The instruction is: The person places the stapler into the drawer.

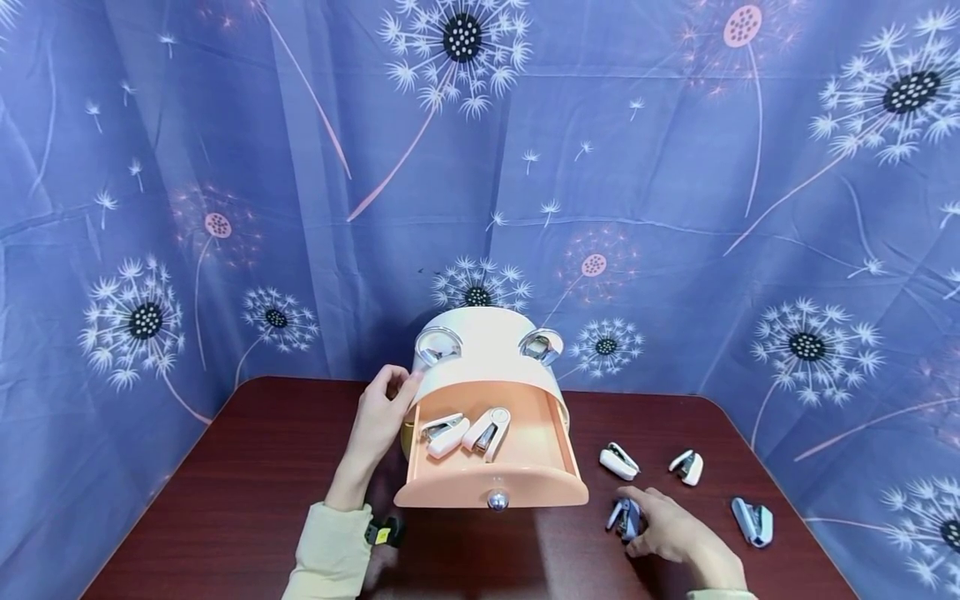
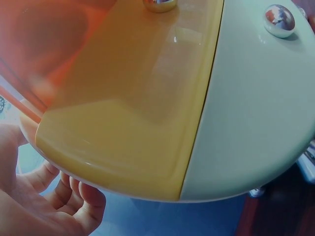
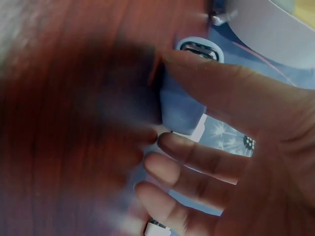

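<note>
A white cabinet with two shiny round eye-like parts stands mid-table, its peach drawer pulled out. Inside the drawer lie two small staplers, a white one and a pinkish-white one. My left hand touches the cabinet's left side; in the left wrist view its loosely curled fingers are by the edge beside a yellow drawer front. Right of the cabinet, my right hand pinches a blue stapler low over the table. In the right wrist view the stapler sits between thumb and index finger.
Further right on the dark red table lie a white stapler, another small white stapler and a light blue stapler. A pale green drawer front adjoins the yellow one. A blue dandelion-print curtain hangs behind.
</note>
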`<state>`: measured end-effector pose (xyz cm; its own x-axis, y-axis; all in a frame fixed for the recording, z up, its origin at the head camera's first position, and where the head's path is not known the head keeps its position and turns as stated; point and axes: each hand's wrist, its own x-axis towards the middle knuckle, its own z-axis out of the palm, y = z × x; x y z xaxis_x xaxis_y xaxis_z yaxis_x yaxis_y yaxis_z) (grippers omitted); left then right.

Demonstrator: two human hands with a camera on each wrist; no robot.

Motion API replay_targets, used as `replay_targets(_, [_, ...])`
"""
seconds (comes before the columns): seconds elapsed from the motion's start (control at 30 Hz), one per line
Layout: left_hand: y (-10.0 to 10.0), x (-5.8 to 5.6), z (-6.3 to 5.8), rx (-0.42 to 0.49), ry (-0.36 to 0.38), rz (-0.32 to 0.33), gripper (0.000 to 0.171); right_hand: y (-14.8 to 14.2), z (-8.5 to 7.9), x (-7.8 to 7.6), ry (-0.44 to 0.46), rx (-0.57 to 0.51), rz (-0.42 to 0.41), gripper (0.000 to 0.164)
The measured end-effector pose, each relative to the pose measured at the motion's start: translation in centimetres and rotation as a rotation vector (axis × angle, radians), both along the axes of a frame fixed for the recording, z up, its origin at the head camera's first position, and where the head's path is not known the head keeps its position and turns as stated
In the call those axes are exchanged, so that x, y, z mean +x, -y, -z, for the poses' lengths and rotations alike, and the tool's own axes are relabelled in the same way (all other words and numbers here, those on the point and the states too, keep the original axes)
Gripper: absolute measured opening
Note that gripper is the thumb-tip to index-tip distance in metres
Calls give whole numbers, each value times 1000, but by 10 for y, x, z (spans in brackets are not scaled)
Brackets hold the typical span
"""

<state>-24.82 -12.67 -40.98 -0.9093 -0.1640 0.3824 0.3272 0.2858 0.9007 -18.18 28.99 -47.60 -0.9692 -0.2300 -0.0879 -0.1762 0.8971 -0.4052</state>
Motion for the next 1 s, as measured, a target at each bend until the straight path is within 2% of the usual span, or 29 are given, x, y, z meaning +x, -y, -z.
replay_targets(0.23, [0,1,0,-6,10,-5,24,5,3,-3,9,28,35,71])
replay_targets(0.5, [0,0,0,-6,8,-9,25,4,0,-7,-2,40,11,70])
replay_targets(0.7, [0,-1,1,3,6,-4,26,4,-18,-7,-23,43,18,69])
replay_targets(0.83, [0,-2,2,6,-3,-6,25,6,-35,-5,-61,28,11,65])
replay_targets(1.0, [-1,-2,2,6,-6,-8,25,10,-59,-1,-102,-11,-21,69])
